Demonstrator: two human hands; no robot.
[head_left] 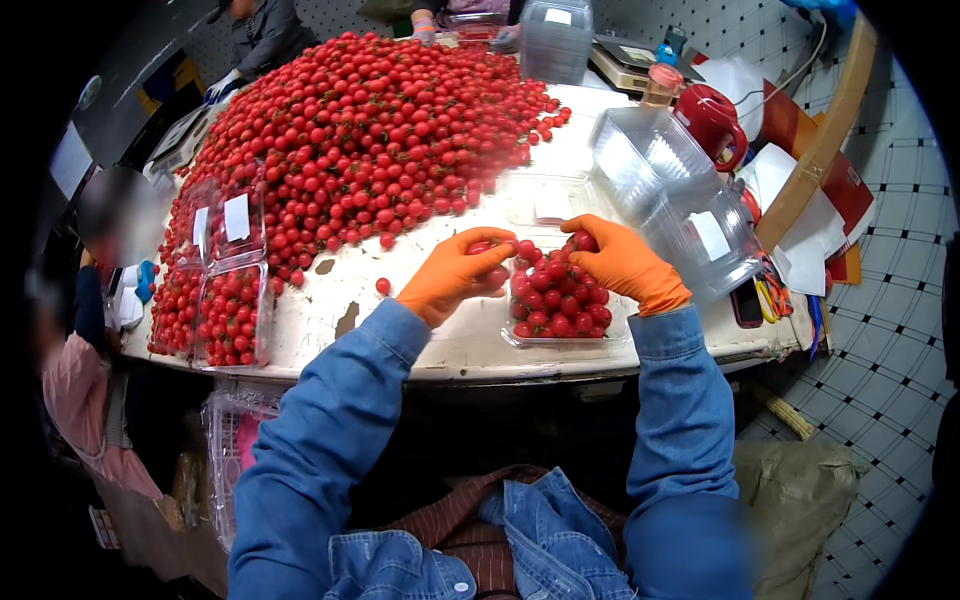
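Note:
My left hand point(458, 275), in an orange glove, has its fingers curled round red cherry tomatoes point(487, 268) just left of an open clear plastic box point(522, 336) filled with more tomatoes. My right hand point(625, 262), also gloved, grips a tomato point(583, 243) at that box's upper right. The box's clear lid point(550, 185) lies raised behind it, with a white label. A big heap of cherry tomatoes point(350, 130) covers the back and left of the worn white table point(400, 362). A single loose tomato point(383, 286) lies left of my left hand.
Filled clear boxes point(230, 300) stand left; empty nested boxes point(700, 245) right, near a red kettle point(712, 120) and scissors point(767, 295). Stacked containers point(553, 50) and a scale point(625, 70) sit behind. Co-workers point(265, 40) work at the far side and left. A sack point(790, 500) stands lower right.

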